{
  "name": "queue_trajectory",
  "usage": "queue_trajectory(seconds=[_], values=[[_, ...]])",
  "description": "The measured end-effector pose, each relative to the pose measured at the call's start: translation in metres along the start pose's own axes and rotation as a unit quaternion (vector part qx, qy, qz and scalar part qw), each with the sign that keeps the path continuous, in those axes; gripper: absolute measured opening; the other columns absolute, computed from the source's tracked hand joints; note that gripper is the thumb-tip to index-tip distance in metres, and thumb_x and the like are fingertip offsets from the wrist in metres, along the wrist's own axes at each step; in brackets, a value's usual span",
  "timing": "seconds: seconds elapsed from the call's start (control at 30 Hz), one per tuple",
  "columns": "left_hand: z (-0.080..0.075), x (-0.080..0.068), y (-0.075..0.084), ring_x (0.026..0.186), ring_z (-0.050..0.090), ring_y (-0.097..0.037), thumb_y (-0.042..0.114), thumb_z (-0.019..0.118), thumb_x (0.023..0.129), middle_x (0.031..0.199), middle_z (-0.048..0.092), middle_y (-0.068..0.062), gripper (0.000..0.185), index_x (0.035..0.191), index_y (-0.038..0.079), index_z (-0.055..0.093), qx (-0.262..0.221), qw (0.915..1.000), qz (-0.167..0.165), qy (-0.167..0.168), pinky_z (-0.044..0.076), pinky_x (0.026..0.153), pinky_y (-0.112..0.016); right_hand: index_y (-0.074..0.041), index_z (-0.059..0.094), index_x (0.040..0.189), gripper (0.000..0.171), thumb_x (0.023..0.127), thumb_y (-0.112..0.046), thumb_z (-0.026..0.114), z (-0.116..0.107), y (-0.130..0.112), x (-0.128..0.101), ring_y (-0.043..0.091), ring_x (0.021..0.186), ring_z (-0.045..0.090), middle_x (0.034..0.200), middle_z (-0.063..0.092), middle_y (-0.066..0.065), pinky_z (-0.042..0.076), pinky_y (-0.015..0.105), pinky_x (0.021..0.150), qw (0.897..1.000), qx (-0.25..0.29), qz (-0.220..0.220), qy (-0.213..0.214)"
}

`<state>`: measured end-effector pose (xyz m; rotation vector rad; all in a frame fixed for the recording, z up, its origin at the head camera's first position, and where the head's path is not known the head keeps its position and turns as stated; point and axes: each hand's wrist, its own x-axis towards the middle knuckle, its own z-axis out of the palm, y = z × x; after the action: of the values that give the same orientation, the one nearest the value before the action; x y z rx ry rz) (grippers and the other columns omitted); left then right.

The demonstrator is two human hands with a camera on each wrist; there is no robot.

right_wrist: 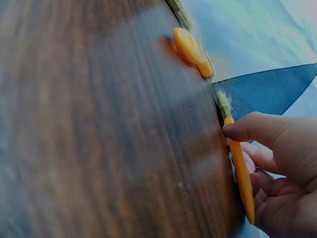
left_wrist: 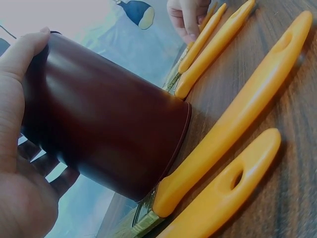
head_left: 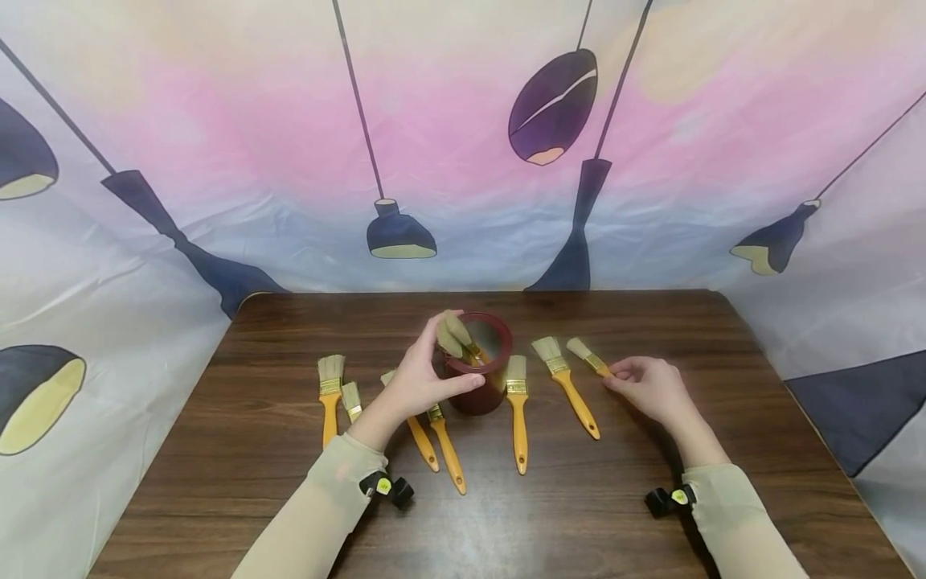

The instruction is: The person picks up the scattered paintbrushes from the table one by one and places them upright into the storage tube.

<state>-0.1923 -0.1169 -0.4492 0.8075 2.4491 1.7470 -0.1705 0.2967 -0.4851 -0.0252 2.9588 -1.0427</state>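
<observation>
- Head view: I log the left hand wrapped round the dark red, round plastic cup at mid-table, thumb across its near wall, fingers curled behind. Two brushes stand bristles-up inside the cup.
- Left wrist view: the cup looks tilted in that grasp, its base edge beside a flat orange-handled paintbrush. Judged risk: more tilt could spill the standing brushes or knock this handle.
- To the right of the cup, the right hand pinches the small orange-handled paintbrush with pale bristles, thumb on top, fingers beneath; right wrist view confirms it.
- Judged risk: the pinch sits low on a thin handle, so the brush may swivel or slip.
- Other orange brushes lie left of and in front of the cup on the dark wooden table; a sweeping sleeve could scatter them.
</observation>
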Motion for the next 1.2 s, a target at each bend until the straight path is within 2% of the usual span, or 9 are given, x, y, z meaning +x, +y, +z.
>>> queue_trajectory(seconds=[0.2,0.5,0.67,0.83,0.9,1.03,1.13,1.2], values=[[0.000,0.000,-0.002,0.145,0.054,-0.027,0.023,0.094,0.086,0.158,0.054,-0.013,0.102,0.168,0.028,0.035,-0.002,1.0000,-0.004,-0.001,0.042,0.117,-0.061,-0.003,0.081,0.108,0.025,0.099,-0.026,0.083,0.000,-0.002,0.001,0.021,0.086,0.072,0.096,0.079,0.006,0.055,0.038,0.076,1.000,0.003,-0.006,0.000],[-0.001,0.000,-0.001,0.143,0.055,-0.023,0.033,0.093,0.087,0.156,0.056,-0.001,0.098,0.167,0.035,0.036,0.008,1.0000,-0.002,-0.001,0.042,0.117,-0.060,-0.003,0.079,0.109,0.023,0.099,-0.023,0.082,-0.009,-0.016,0.001,0.022,0.087,0.071,0.097,0.078,0.008,0.056,0.041,0.080,0.999,0.019,-0.029,0.032],[0.000,0.000,-0.001,0.140,0.057,-0.023,0.033,0.093,0.088,0.154,0.057,-0.001,0.098,0.167,0.034,0.036,0.002,1.0000,0.001,-0.004,0.044,0.116,-0.059,-0.003,0.078,0.114,0.028,0.102,-0.029,0.080,-0.017,-0.032,-0.001,0.025,0.092,0.071,0.102,0.078,0.010,0.056,0.043,0.084,0.997,0.036,-0.046,0.045],[0.000,0.000,-0.001,0.140,0.057,-0.023,0.030,0.094,0.087,0.154,0.057,0.000,0.099,0.167,0.033,0.036,0.001,1.0000,-0.001,-0.003,0.044,0.116,-0.058,-0.003,0.077,0.116,0.026,0.103,-0.025,0.080,-0.024,-0.063,-0.004,0.027,0.095,0.069,0.105,0.076,0.011,0.055,0.045,0.087,0.993,0.057,-0.083,0.062],[0.000,-0.001,-0.002,0.141,0.057,-0.024,0.028,0.094,0.087,0.154,0.057,-0.001,0.099,0.167,0.032,0.036,-0.001,1.0000,0.000,-0.002,0.044,0.116,-0.059,-0.003,0.077,0.116,0.024,0.102,-0.023,0.080,-0.024,-0.077,-0.003,0.026,0.095,0.068,0.105,0.074,0.011,0.055,0.044,0.088,0.990,0.074,-0.096,0.069],[0.000,0.000,-0.002,0.139,0.058,-0.026,0.023,0.094,0.087,0.153,0.058,-0.004,0.100,0.168,0.028,0.035,-0.007,1.0000,0.002,-0.005,0.044,0.115,-0.060,-0.003,0.074,0.117,0.022,0.102,-0.017,0.080,-0.023,-0.103,0.000,0.022,0.095,0.065,0.107,0.071,0.011,0.055,0.029,0.084,0.982,0.122,-0.122,0.078],[0.000,0.000,-0.002,0.140,0.057,-0.025,0.024,0.093,0.087,0.154,0.057,-0.003,0.100,0.168,0.025,0.035,-0.004,1.0000,0.002,-0.005,0.044,0.116,-0.059,-0.001,0.072,0.118,0.020,0.102,-0.011,0.079,-0.020,-0.122,0.003,0.022,0.089,0.063,0.107,0.068,0.013,0.054,0.021,0.071,0.970,0.180,-0.143,0.080],[0.000,0.000,-0.002,0.141,0.057,-0.024,0.027,0.093,0.088,0.154,0.057,-0.001,0.099,0.168,0.026,0.036,0.000,1.0000,0.001,-0.005,0.043,0.116,-0.059,0.001,0.070,0.118,0.019,0.102,-0.007,0.078,-0.018,-0.133,0.005,0.021,0.085,0.063,0.105,0.067,0.013,0.054,0.021,0.066,0.958,0.223,-0.158,0.085]])
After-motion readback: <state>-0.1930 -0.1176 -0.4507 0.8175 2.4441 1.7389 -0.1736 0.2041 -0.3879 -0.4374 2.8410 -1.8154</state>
